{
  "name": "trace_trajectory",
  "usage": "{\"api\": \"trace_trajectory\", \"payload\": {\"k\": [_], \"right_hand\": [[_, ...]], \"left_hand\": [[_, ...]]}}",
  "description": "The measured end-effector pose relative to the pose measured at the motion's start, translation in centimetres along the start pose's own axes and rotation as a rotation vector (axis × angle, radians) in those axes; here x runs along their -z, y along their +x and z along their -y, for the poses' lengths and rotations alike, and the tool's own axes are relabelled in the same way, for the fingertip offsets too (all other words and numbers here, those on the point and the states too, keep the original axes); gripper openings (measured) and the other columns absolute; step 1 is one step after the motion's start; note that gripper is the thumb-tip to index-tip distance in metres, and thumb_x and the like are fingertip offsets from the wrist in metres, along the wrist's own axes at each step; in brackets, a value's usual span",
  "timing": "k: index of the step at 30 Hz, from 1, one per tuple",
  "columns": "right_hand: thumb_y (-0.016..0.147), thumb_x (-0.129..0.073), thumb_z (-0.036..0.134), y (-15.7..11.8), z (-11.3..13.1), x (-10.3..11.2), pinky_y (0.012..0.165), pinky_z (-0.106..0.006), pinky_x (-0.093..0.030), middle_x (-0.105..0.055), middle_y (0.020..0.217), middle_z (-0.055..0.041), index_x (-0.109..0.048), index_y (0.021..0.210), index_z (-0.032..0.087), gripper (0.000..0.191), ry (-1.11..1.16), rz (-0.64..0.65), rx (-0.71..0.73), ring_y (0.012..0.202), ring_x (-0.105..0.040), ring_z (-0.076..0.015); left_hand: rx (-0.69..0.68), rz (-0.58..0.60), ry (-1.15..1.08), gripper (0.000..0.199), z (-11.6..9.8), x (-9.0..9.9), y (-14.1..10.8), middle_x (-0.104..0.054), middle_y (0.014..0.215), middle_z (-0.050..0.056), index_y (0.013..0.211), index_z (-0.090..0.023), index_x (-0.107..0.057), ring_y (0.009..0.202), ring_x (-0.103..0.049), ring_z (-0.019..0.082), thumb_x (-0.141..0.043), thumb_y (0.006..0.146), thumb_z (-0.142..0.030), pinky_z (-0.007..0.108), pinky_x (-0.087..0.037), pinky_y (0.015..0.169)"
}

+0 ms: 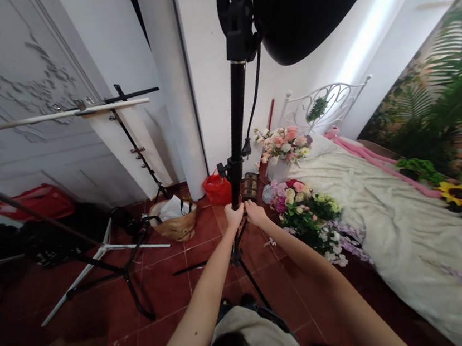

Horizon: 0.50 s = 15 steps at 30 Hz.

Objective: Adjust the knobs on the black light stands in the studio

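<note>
A black light stand (237, 116) rises upright in front of me, with a large dark lamp shade (299, 13) at its top. My left hand (235, 215) is wrapped round the lower part of its pole. Just to the right, at the same height, my right hand (255, 213) is closed against the stand; its fingers seem to be on a knob or collar there, but they cover it. Above my hands a clamp knob (224, 170) sticks out from the pole. A black cable (255, 88) hangs from the lamp head down beside the pole.
The stand's legs (255, 285) spread over red floor tiles. At right are artificial flowers (297, 201) and a bed with a cream cover (392, 220). To the left are a basket (178, 224), a red bag (217, 188) and another stand's legs (133, 286).
</note>
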State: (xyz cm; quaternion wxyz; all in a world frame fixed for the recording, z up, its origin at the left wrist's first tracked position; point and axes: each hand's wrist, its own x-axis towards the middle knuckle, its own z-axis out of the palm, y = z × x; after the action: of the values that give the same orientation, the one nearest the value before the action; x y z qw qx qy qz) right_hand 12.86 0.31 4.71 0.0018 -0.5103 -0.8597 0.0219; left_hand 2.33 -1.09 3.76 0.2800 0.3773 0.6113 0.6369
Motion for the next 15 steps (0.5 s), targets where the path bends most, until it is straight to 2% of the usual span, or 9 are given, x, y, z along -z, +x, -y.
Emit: {"api": "trace_trajectory", "payload": {"k": [3, 7, 9, 12, 14, 15], "right_hand": [[0.082, -0.054, 0.025, 1.4, -0.1, 0.0, 0.076, -0.031, -0.047, -0.048, 0.121, -0.0165, -0.046, 0.12, 0.015, 0.04, -0.002, 0.131, -0.016, 0.106, -0.052, -0.0246], [0.086, -0.046, 0.022, 1.4, -0.1, -0.6, 0.08, -0.031, -0.046, -0.052, 0.118, -0.0139, -0.053, 0.115, 0.019, 0.03, 0.016, 0.162, 0.034, 0.101, -0.056, -0.0222], [0.089, -0.039, 0.018, 0.8, 0.2, -1.3, 0.084, -0.032, -0.044, -0.054, 0.118, -0.0136, -0.05, 0.119, 0.018, 0.032, 0.019, 0.108, 0.033, 0.102, -0.056, -0.0217], [0.091, -0.031, 0.015, -0.2, 0.9, -2.4, 0.087, -0.032, -0.042, -0.051, 0.124, -0.0155, -0.043, 0.127, 0.015, 0.038, 0.035, -0.077, -0.046, 0.106, -0.054, -0.0209], [0.09, -0.032, 0.015, -0.5, 1.3, -3.1, 0.087, -0.031, -0.042, -0.048, 0.129, -0.0165, -0.038, 0.131, 0.015, 0.041, 0.063, -0.17, -0.113, 0.109, -0.052, -0.0205], [0.09, -0.034, 0.014, -0.6, 1.4, -3.2, 0.086, -0.03, -0.043, -0.047, 0.13, -0.0163, -0.035, 0.133, 0.015, 0.043, 0.083, -0.173, -0.132, 0.109, -0.052, -0.02]], "left_hand": [[0.027, 0.01, -0.002, 0.025, 0.2, -0.1, 0.0, -0.049, 0.047, 0.0, 0.046, -0.015, -0.05, 0.046, -0.045, 0.009, -0.064, 0.06, -0.031, 0.019, -0.031, 0.044], [0.077, 0.034, -0.008, 0.023, 0.0, -0.1, -0.1, -0.049, 0.046, 0.0, 0.047, -0.015, -0.052, 0.047, -0.047, 0.01, -0.064, 0.059, -0.03, 0.019, -0.032, 0.044], [0.062, 0.024, -0.013, 0.022, -0.2, 0.0, -0.1, -0.05, 0.047, 0.0, 0.047, -0.015, -0.053, 0.047, -0.047, 0.01, -0.063, 0.059, -0.029, 0.019, -0.033, 0.045], [0.029, 0.026, -0.031, 0.022, -0.6, 0.0, -0.2, -0.051, 0.047, 0.0, 0.047, -0.015, -0.053, 0.046, -0.046, 0.009, -0.062, 0.061, -0.029, 0.02, -0.033, 0.046], [0.02, 0.04, -0.04, 0.024, -0.7, 0.0, -0.2, -0.05, 0.047, 0.0, 0.047, -0.015, -0.052, 0.046, -0.045, 0.009, -0.062, 0.061, -0.03, 0.02, -0.033, 0.046], [0.021, 0.046, -0.038, 0.024, -0.7, 0.0, -0.2, -0.05, 0.047, 0.0, 0.047, -0.015, -0.052, 0.045, -0.044, 0.009, -0.062, 0.062, -0.03, 0.02, -0.033, 0.046]]}}
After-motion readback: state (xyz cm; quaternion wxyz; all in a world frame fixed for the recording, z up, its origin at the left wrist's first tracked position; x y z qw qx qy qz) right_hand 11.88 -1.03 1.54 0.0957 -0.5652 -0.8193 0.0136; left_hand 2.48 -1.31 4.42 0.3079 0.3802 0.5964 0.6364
